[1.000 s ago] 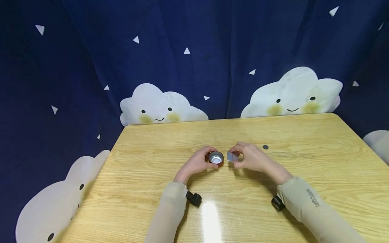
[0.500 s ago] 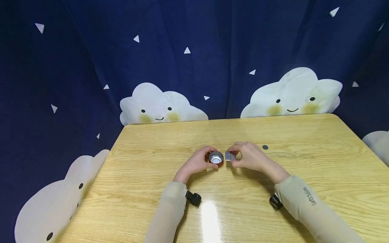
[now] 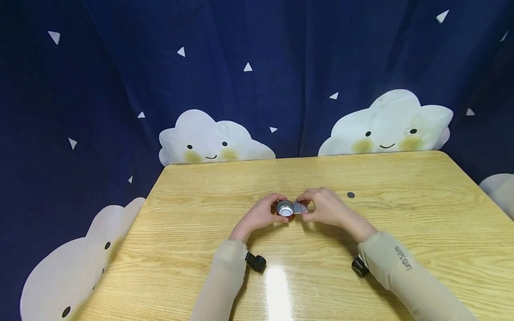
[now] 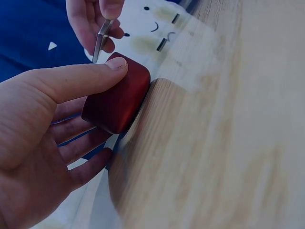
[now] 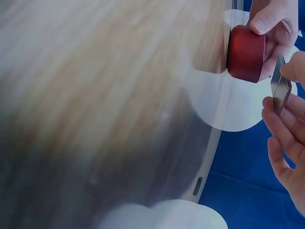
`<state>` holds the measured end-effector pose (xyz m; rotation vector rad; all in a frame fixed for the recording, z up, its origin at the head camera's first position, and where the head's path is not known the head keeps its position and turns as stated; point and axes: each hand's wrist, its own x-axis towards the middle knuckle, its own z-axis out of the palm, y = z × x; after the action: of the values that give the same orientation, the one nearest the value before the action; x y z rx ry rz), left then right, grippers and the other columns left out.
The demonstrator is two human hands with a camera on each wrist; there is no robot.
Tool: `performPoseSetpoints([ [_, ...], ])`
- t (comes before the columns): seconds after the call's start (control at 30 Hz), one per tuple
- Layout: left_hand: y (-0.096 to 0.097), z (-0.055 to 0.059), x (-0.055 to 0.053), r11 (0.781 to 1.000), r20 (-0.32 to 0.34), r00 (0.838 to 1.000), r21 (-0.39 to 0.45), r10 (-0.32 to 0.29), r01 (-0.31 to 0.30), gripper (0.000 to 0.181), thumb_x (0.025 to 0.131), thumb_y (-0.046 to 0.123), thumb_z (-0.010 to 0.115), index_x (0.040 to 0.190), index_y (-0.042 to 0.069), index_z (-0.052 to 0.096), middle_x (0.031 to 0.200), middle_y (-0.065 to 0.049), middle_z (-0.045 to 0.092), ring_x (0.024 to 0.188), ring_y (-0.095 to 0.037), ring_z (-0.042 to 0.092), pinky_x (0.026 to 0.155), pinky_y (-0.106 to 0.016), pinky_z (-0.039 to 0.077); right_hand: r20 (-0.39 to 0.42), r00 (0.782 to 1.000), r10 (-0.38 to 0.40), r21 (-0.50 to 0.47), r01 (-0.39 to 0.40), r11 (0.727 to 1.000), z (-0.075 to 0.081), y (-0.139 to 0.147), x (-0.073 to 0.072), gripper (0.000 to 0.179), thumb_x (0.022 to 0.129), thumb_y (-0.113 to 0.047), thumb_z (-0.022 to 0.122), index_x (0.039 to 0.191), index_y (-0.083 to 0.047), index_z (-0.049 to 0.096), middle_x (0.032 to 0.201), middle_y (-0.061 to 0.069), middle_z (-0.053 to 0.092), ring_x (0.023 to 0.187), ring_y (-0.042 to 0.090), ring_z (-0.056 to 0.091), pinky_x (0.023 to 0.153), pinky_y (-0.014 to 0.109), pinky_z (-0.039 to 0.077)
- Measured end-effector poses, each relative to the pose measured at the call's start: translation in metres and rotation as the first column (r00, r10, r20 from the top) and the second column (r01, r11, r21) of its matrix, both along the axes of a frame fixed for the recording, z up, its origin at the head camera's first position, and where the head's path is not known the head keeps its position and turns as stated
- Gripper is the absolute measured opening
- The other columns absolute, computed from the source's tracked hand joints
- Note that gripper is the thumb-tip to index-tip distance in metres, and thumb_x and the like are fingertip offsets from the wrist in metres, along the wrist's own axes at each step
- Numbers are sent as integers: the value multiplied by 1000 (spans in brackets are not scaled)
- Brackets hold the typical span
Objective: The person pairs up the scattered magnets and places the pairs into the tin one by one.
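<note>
A small round red metal cup [image 3: 285, 208], silver inside, stands with its opening up on the wooden table. Around its side my left hand [image 3: 262, 213] curls, with the thumb pressed to the red wall [image 4: 125, 95] in the left wrist view. My right hand [image 3: 327, 208] pinches a small flat silver metal piece [image 3: 300, 207] between thumb and fingers. A line crosses this piece and splits it into two sections. Its left end is right at the cup's rim in the head view; the right wrist view shows the silver piece [image 5: 280, 90] slightly bent, beside the cup.
A small dark round disc [image 3: 351, 195] lies on the table [image 3: 209, 191] beyond the right hand. A dark blue curtain [image 3: 249, 26] with clouds hangs behind the far edge. Black wrist cameras are strapped at both sleeves.
My right hand has slid left with the silver piece, closing the gap to the red cup. The left hand and the cup have stayed in place.
</note>
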<state>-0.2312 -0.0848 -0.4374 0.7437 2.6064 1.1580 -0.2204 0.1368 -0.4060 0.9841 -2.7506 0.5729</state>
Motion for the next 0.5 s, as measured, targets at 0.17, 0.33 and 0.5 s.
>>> performPoseSetpoints([
  [0.17, -1, -2, -1, 1000, -3, 1000, 3, -4, 4, 59, 74, 26, 76, 125, 12, 50, 113, -1, 56, 95, -13, 55, 82, -25, 44, -10, 1000, 20, -13, -20, 1000, -1, -2, -1, 34, 65, -24, 71, 96, -12, 69, 81, -6, 62, 70, 8, 54, 66, 27, 44],
  [0.33, -1, -4, -2, 1000, -4, 1000, 10, -6, 6, 59, 74, 25, 76, 125, 12, 51, 112, 0, 56, 94, -12, 55, 82, -25, 45, -12, 999, 37, -15, -37, 999, -2, -4, -3, 33, 65, -24, 71, 95, -11, 69, 81, -5, 63, 70, 9, 56, 66, 28, 45],
  [0.5, 0, -2, -2, 1000, -17, 1000, 10, -21, 21, 58, 74, 24, 76, 125, 13, 51, 115, 0, 55, 96, -11, 54, 84, -25, 44, -7, 999, 52, -19, -52, 998, -4, -4, -4, 31, 65, -23, 70, 94, -12, 70, 81, -6, 63, 70, 10, 57, 69, 30, 45],
])
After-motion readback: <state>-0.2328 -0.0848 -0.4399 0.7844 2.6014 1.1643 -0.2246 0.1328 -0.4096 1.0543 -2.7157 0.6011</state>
